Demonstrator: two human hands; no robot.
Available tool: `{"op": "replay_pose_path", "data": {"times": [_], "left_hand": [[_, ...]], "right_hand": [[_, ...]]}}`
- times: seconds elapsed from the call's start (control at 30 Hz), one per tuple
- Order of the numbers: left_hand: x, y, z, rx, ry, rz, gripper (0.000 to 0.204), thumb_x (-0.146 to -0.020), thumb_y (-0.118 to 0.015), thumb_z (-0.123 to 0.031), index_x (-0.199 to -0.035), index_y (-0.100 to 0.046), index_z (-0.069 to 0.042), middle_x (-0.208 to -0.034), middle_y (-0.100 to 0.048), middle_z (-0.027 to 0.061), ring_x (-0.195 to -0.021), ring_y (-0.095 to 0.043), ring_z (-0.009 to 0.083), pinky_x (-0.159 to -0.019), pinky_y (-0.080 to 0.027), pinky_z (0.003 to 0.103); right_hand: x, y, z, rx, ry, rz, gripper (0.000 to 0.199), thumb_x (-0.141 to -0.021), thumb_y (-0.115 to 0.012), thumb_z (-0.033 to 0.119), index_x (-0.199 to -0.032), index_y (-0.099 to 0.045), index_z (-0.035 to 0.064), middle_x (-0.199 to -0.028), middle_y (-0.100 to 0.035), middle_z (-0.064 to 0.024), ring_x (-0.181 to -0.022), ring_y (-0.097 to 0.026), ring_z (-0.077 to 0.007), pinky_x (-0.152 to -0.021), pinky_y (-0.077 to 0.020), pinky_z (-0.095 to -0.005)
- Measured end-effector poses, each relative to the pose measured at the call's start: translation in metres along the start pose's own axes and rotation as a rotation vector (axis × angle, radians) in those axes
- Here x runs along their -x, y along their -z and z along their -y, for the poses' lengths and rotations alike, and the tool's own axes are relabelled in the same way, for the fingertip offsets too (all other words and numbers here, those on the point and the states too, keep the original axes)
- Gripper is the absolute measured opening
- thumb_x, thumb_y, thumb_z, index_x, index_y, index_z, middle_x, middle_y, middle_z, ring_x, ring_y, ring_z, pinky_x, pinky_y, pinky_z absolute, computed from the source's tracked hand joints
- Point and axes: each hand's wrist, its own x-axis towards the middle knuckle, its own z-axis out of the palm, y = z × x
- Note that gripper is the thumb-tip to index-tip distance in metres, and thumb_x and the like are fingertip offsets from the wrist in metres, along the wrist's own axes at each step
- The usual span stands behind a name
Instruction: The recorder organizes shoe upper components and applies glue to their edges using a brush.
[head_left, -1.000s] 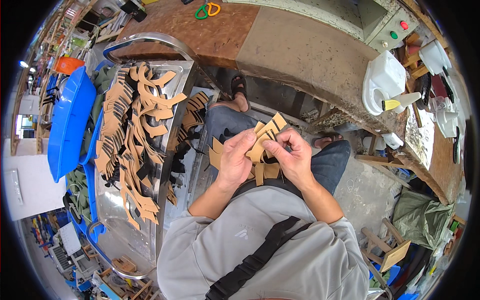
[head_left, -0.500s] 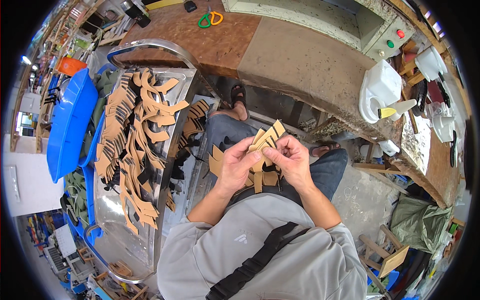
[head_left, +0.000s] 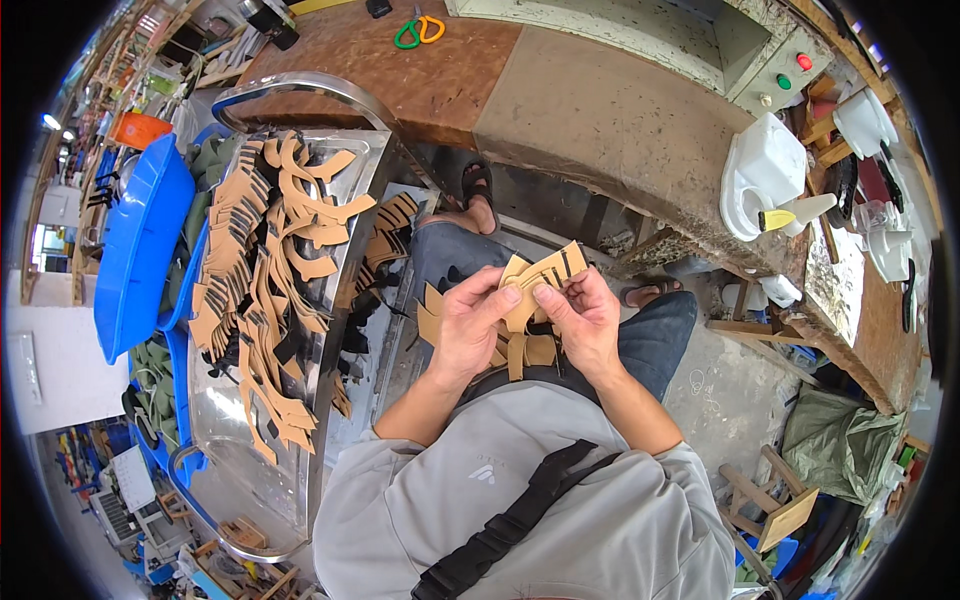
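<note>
Between my two hands is a small bunch of tan strap pieces [head_left: 558, 267] with black strips across them. My left hand [head_left: 470, 325] pinches them on one side, its thumb pressed on top. With thumb and fingers, my right hand [head_left: 588, 322] grips the other side; its fingertips are partly hidden behind the pieces. More tan pieces [head_left: 538, 350] lie on my lap, just below the hands. To my left, a large heap of curved tan straps [head_left: 225, 270] with black ends rests on a metal cart [head_left: 262, 490].
Ahead is a brown workbench [head_left: 600, 95] with green-and-orange-handled scissors [head_left: 420, 33]. A white device [head_left: 765, 170] sits at its right. Blue plastic tubs [head_left: 150, 250] stand beyond the cart. A wooden stool [head_left: 785, 520] is at lower right.
The held tan pieces have turned and fanned out toward the right, showing more of their faces. My right hand has shifted slightly; both hands still hold them.
</note>
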Motion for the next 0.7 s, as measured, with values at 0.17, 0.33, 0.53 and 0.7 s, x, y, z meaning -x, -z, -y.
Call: {"op": "replay_pose_path", "data": {"times": [0.17, 0.33, 0.53, 0.7], "left_hand": [[-0.001, 0.0, -0.009, 0.131, 0.075, -0.103, 0.019, -0.088, -0.053, -0.008, -0.101, -0.059, 0.005, -0.095, -0.058, 0.0043, -0.086, -0.056, 0.0117, -0.079, -0.043, 0.026], [-0.013, 0.006, -0.014, -0.069, -0.002, -0.13, 0.02, -0.088, -0.054, -0.011, -0.094, -0.063, 0.006, -0.091, -0.055, 0.0043, -0.084, -0.051, 0.0098, -0.076, -0.039, 0.023], [-0.006, 0.001, -0.021, -0.062, 0.022, -0.013, 0.025, -0.091, -0.05, -0.016, -0.089, -0.061, 0.007, -0.09, -0.051, 0.0038, -0.08, -0.046, 0.0078, -0.071, -0.036, 0.022], [-0.006, 0.003, -0.023, -0.165, -0.007, 0.072, 0.025, -0.092, -0.05, -0.016, -0.09, -0.062, 0.006, -0.088, -0.051, 0.0041, -0.079, -0.046, 0.008, -0.07, -0.037, 0.021]], "right_hand": [[-0.002, 0.007, 0.005, -0.06, -0.046, 0.047, 0.017, -0.081, -0.066, 0.003, -0.08, -0.05, 0.0032, -0.076, -0.058, -0.0005, -0.068, -0.054, -0.0052, -0.061, -0.0456, -0.0204], [0.001, 0.009, 0.008, 0.121, -0.148, 0.393, 0.02, -0.08, -0.066, 0.004, -0.073, -0.048, 0.0051, -0.071, -0.051, 0.0035, -0.063, -0.045, -0.0029, -0.055, -0.0386, -0.0197], [-0.001, 0.001, 0.018, 0.1, -0.291, 0.371, 0.021, -0.081, -0.067, 0.008, -0.073, -0.048, 0.0054, -0.066, -0.049, 0.0053, -0.06, -0.043, -0.0013, -0.051, -0.0359, -0.0186], [0.0, 0.0, 0.023, 0.2, -0.256, 0.372, 0.022, -0.081, -0.068, 0.01, -0.073, -0.048, 0.0049, -0.063, -0.048, 0.0061, -0.058, -0.041, -0.0009, -0.049, -0.0341, -0.0182]]}}
